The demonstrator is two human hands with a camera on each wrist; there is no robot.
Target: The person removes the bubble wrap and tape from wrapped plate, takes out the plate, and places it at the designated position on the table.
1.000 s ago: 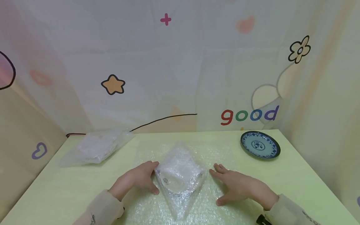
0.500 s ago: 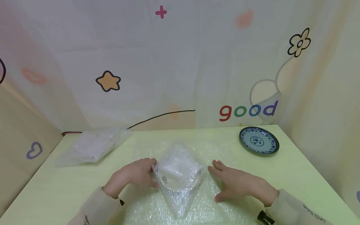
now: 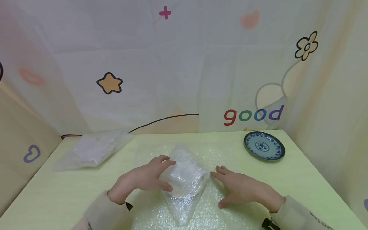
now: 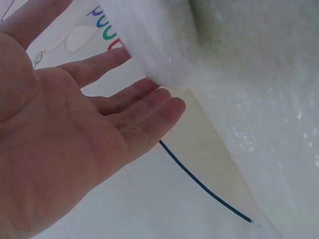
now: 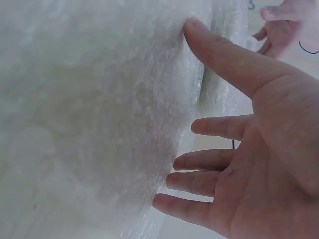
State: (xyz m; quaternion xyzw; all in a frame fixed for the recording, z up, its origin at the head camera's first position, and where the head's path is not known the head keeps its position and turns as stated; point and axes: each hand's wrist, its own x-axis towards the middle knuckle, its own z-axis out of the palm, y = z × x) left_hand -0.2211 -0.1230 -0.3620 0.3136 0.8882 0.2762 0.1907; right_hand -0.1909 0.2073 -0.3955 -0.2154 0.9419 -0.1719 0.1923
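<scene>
A bundle folded in bubble wrap lies at the middle of the table, its folds meeting in a point toward the person. Part of something pale shows faintly through the wrap, its kind unclear. Under it spreads a larger bubble wrap sheet. My left hand is over the bundle's left side, fingers apart; its fingertips meet the wrap in the left wrist view. At the bundle's right corner, my right hand has its fingers spread and extended, the fingertips at the wrap, with nothing in its grasp.
A blue-patterned plate with a dark rim sits at the table's back right. Another wrapped package lies at the back left. A printed cloth backdrop stands behind the pale table.
My left hand has shifted right, from the bundle's left corner onto its left side, covering the mark seen there before. The right hand has hardly moved.
</scene>
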